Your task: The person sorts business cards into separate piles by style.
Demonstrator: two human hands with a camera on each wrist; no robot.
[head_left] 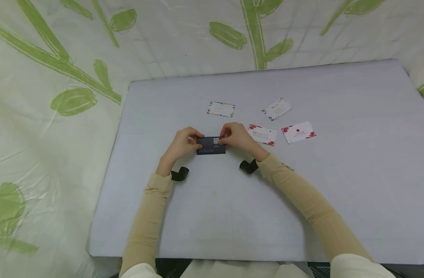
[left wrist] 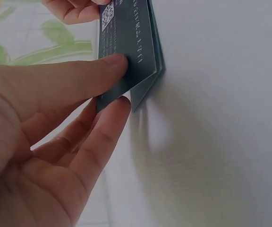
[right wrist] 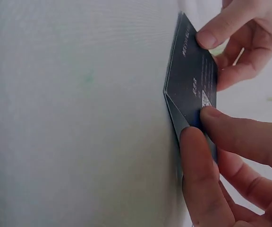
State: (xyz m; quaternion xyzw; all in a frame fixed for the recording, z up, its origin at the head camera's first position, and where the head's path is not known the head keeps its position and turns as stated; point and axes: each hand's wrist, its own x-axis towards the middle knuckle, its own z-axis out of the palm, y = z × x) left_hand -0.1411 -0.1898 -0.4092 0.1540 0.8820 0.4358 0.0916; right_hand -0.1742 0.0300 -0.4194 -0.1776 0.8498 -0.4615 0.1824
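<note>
A dark business card (head_left: 209, 149) with pale print and a QR code is held just over the table, in front of the person. The left hand (head_left: 182, 143) pinches its left end, thumb on the printed face and fingers behind. At the other end the right hand (head_left: 237, 136) pinches it near the QR code. In the left wrist view the printed card (left wrist: 129, 40) tilts up from a second dark layer beneath. Their near edges meet; whether these are separate cards or one folded card, I cannot tell.
Beyond the hands lie two white cards with leafy borders, a left one (head_left: 221, 109) and a right one (head_left: 277, 109). Two cards with red flowers, one (head_left: 262, 135) by the right hand and another (head_left: 298, 132) farther right, rest on the white table (head_left: 212, 224).
</note>
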